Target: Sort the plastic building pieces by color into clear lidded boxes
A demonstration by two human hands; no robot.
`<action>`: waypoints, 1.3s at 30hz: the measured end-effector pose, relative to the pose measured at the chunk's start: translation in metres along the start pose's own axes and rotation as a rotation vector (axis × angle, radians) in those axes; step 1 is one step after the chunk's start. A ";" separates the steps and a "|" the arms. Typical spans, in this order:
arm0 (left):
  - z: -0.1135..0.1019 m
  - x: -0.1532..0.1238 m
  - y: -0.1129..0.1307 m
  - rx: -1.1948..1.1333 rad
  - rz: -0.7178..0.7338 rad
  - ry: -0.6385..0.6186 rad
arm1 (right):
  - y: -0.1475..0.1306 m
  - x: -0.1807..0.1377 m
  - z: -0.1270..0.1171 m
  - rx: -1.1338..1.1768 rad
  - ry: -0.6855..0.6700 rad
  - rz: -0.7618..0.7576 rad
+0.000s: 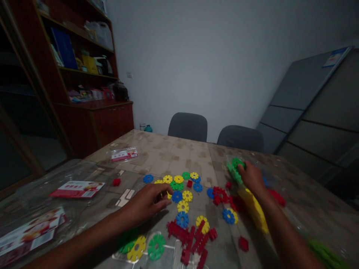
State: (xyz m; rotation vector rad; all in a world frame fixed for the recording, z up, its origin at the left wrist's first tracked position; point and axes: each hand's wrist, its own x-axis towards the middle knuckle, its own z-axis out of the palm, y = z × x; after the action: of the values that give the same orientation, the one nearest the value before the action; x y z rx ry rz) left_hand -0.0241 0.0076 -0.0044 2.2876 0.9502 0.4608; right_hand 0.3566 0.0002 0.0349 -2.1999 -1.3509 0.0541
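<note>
In the head view, the left hand [156, 197] is loosely curled, its fingertips at a yellow notched plastic disc [169, 195]; whether it grips this is unclear. Blue notched plastic discs [182, 219] lie nearby on the patterned tabletop [157, 155]. The right hand [251, 178], partly closed, meets green notched plastic pieces [237, 162] at the right; its hold is unclear too.

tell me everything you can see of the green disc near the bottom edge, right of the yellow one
The green disc is thin and round, with notches around its rim like petals and a small hole in the middle. It looks like plastic. It lies flat on the patterned table, beside the yellow disc with a narrow gap between them. Neither the left hand nor the right hand touches it.
</note>
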 end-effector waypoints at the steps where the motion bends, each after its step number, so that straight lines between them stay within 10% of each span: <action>1: 0.000 0.000 -0.001 0.000 0.008 -0.003 | 0.005 0.009 -0.003 -0.024 0.009 0.030; 13: -0.020 -0.002 0.001 0.082 -0.032 -0.115 | 0.018 0.024 -0.019 -0.124 -0.053 0.092; 25: -0.036 -0.020 0.018 0.166 -0.033 -0.383 | -0.013 -0.135 0.023 0.011 -0.640 -0.341; 31: -0.027 -0.026 0.031 0.401 -0.108 -0.560 | -0.038 -0.153 0.040 -0.026 -0.658 -0.419; 39: -0.011 -0.026 0.032 0.410 -0.088 -0.469 | -0.044 -0.151 0.050 -0.034 -0.547 -0.382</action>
State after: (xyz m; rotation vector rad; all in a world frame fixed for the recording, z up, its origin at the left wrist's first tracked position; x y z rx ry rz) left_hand -0.0313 -0.0246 0.0230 2.5292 0.9558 -0.3322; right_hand 0.2315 -0.0892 -0.0234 -1.9872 -2.0589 0.5240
